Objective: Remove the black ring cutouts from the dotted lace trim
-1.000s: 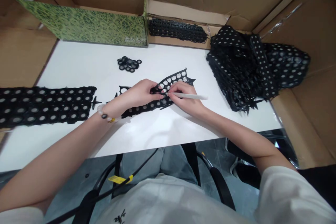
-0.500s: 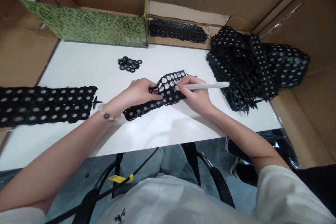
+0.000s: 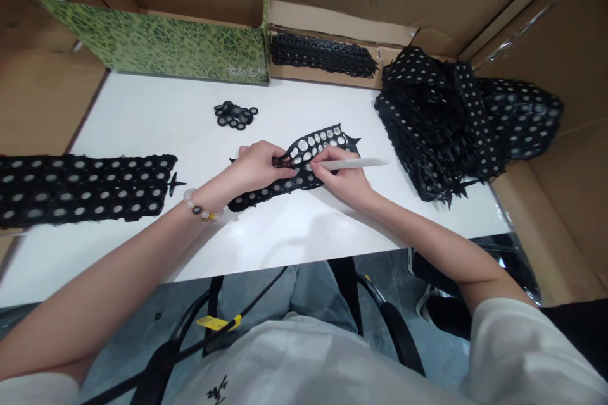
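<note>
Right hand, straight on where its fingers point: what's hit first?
Most likely the black perforated sheet, at the tip of the white pen in the right hand; just past that, the left hand. Exact depth is unclear from this one view.

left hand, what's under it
Part of a black dotted sheet is under the left hand; its near edge and raised far side show past the hand. The stretch directly beneath is covered, so the dots there cannot be seen.
</note>
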Demonstrator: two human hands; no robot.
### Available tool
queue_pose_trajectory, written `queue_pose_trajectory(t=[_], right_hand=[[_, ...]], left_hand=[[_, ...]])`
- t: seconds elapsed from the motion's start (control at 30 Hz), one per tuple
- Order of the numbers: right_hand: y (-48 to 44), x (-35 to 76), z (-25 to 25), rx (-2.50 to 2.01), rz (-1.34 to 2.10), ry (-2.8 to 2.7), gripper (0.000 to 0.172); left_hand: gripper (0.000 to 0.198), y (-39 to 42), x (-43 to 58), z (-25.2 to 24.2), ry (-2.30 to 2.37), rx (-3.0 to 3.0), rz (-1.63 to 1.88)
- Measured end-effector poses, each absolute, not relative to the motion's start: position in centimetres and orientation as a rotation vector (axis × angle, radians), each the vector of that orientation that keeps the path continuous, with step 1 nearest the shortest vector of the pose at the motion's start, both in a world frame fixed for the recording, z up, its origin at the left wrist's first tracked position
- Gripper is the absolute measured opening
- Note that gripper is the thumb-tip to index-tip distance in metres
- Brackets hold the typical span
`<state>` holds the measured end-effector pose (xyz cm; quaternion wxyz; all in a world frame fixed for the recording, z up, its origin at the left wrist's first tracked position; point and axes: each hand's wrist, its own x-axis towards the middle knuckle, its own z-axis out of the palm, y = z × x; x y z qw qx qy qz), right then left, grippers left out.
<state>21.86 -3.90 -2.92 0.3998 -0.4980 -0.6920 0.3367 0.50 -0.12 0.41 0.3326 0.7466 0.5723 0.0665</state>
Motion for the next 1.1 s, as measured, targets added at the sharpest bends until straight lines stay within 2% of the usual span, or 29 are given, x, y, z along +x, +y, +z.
queue_pose_trajectory(t=[0.63,0.87,1.1], right_hand=[[-3.9,21.9,-2.9,-1.255,0.821,-1.742,0.019],[-3.5,21.8,-3.7,-1.127,0.607,-1.964,0.018],[-3.6,22.1,-3.3,-1.179,0.676,-1.818,0.021]], left_hand=[[0.034,0.0,0.3,-0.8,1.431,1.996,0.235],[0.035,-0.3,0.8,-1.4,1.314,2.083,0.352],[0.036,0.7,-0.7,0.0,1.377,2.123,0.195]])
